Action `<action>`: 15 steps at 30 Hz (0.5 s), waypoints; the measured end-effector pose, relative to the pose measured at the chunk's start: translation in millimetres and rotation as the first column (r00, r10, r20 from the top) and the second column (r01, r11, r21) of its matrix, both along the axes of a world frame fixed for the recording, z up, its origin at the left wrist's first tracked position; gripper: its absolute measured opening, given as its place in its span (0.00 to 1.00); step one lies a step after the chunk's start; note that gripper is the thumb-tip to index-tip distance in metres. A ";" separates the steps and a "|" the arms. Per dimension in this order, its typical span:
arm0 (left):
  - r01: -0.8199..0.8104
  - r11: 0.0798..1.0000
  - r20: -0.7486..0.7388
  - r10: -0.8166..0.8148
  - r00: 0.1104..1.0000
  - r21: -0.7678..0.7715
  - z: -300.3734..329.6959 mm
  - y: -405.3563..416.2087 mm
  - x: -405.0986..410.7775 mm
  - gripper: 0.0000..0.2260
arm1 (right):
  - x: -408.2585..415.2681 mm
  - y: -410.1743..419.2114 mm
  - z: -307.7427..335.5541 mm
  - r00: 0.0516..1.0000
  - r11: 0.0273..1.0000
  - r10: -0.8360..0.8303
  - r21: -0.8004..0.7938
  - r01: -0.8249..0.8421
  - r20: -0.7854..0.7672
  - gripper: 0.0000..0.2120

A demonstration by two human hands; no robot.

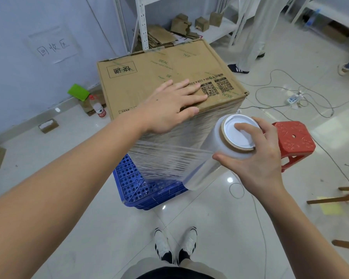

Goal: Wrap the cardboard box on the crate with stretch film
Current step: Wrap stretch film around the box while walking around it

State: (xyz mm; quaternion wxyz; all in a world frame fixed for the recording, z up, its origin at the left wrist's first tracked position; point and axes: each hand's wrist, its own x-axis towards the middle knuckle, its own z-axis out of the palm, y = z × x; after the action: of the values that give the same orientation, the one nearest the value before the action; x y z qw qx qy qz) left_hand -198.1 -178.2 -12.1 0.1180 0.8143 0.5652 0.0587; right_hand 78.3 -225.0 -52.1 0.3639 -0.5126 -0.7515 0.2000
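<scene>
Shoes [175,245] at bottom centre, person standing on the tiled floor [220,228]. Left hand [170,106], mid-frame, lies flat with fingers spread on top of the cardboard box [149,75], pressing it down near its front edge. Box sits on the blue crate [133,182], centre frame; film already covers its near sides. Right hand [256,156], right of centre, grips the stretch film roll [216,156]: thumb and fingers curled round the body, one finger on the white end cap. Roll's long axis tilts down toward lower left; it sits just right of the box's near corner. A taut film sheet [165,160] runs left from roll to box. Right hand is nearer the film, so likely it carries the roll round next.
</scene>
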 end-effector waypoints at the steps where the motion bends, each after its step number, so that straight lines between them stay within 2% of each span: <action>1: 0.000 1.000 0.001 0.000 1.000 0.000 0.1 -0.4 0.3 0.23 | 0.5 0.4 0.4 1.000 1.000 0.008 -0.006 -0.008 0.007 0.37; 8: -0.002 1.000 0.002 0.002 1.000 0.002 -0.4 -1.9 1.4 0.23 | 3.7 5.1 8.5 0.992 0.991 0.089 -0.108 -0.079 0.095 0.43; 15: 0.001 1.000 0.015 -0.001 1.000 0.019 0.2 -3.6 2.0 0.23 | 4.5 5.3 14.2 0.987 0.969 0.148 -0.209 -0.130 0.071 0.47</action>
State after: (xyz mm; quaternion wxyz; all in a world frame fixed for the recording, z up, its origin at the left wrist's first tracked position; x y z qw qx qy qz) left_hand -196.2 -181.8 -11.9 0.1146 0.8152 0.5634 0.0699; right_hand 82.8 -219.7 -37.9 0.2619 -0.5015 -0.7760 0.2788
